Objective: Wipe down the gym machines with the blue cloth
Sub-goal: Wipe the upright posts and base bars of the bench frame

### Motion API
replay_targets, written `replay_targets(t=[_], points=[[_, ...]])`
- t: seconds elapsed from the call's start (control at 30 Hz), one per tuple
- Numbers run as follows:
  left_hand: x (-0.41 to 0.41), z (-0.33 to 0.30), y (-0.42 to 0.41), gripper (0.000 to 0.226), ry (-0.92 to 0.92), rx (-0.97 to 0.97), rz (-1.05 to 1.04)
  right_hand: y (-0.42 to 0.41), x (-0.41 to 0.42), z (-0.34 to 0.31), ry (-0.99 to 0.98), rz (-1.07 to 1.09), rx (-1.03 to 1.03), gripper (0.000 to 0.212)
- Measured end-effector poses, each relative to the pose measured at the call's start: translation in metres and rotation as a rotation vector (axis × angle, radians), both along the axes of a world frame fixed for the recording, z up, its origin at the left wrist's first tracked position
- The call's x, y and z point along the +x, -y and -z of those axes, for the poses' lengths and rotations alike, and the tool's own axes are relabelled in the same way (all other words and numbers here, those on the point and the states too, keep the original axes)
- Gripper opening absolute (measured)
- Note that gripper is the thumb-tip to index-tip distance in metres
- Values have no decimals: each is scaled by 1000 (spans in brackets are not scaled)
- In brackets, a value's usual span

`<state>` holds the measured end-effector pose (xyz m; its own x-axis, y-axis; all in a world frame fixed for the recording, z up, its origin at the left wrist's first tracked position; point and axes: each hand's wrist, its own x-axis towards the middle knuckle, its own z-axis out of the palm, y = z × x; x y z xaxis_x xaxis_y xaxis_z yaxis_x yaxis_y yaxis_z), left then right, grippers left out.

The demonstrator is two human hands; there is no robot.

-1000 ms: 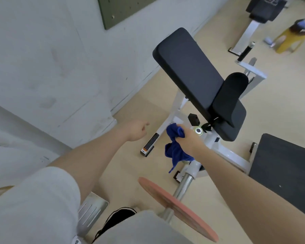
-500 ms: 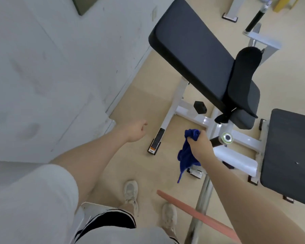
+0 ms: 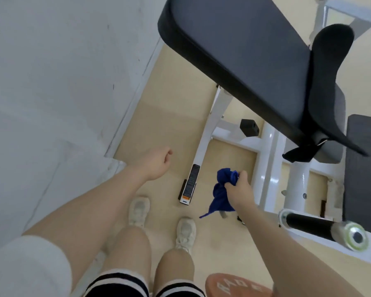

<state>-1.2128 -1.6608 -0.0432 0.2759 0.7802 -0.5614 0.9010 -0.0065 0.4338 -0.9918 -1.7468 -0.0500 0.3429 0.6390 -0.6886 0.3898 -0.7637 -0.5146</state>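
Over the floor by the wall, my left hand (image 3: 156, 166) hangs with its grip loosely curled, holding nothing. Just right of it, my right hand (image 3: 238, 192) pinches the bunched blue cloth (image 3: 222, 189) beside the machine's white frame (image 3: 270, 168), below the black pad (image 3: 240, 52).

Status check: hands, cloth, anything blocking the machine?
Right hand grips blue cloth, bunched, off the white frame. Left hand loosely curled, holding nothing. Black pad overhangs the frame; black-grip handle juts out at right.
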Motion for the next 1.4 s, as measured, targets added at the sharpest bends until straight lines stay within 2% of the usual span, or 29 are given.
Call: replay_targets(t=[0.13, 0.23, 0.37, 0.47, 0.5, 0.6, 0.7, 0.77, 0.83, 0.9, 0.93, 1.03, 1.1, 1.13, 1.27, 1.4], points=[[4, 66, -51, 34, 17, -14, 81, -44, -3, 63, 64, -31, 1, 17], [10, 115, -89, 35, 43, 6, 184, -74, -4, 110, 87, 77, 45, 13], [26, 184, -131, 36, 54, 53, 290, -98, 4, 186, 161, 87, 97, 15], [41, 239, -147, 36, 78, 6, 318, -108, 12, 243, 204, 119, 72, 9], [47, 258, -149, 37, 76, -22, 343, -111, 15, 259, 220, 130, 75, 11], [63, 313, -152, 40, 50, -75, 469, -114, 21, 303, 234, 147, 71, 36], [81, 362, -154, 44, 42, -120, 560, -120, 32, 337, 236, 203, 126, 42], [87, 389, -151, 48, 55, -162, 547, -125, 34, 361, 171, 93, 198, 42], [90, 412, -145, 52, 74, -195, 546, -125, 28, 379, 164, 6, 228, 23], [89, 434, -141, 57, 72, -175, 586, -127, 18, 401, 86, 3, 192, 15], [89, 446, -140, 59, 62, -143, 619, -128, 11, 413, 140, -34, 203, 14], [90, 480, -140, 62, 83, -90, 661, -120, -11, 457, 223, -348, 258, 28], [91, 497, -143, 60, 87, -70, 643, -102, -25, 492, 339, -589, 210, 54], [92, 503, -145, 59, 94, -72, 631, -92, -30, 502, 418, -638, 221, 62], [93, 507, -151, 61, 164, -104, 608, -89, -32, 508, 463, -582, 188, 79], [101, 508, -168, 64, 293, -133, 416, -153, -11, 518, 533, -438, 259, 51]])
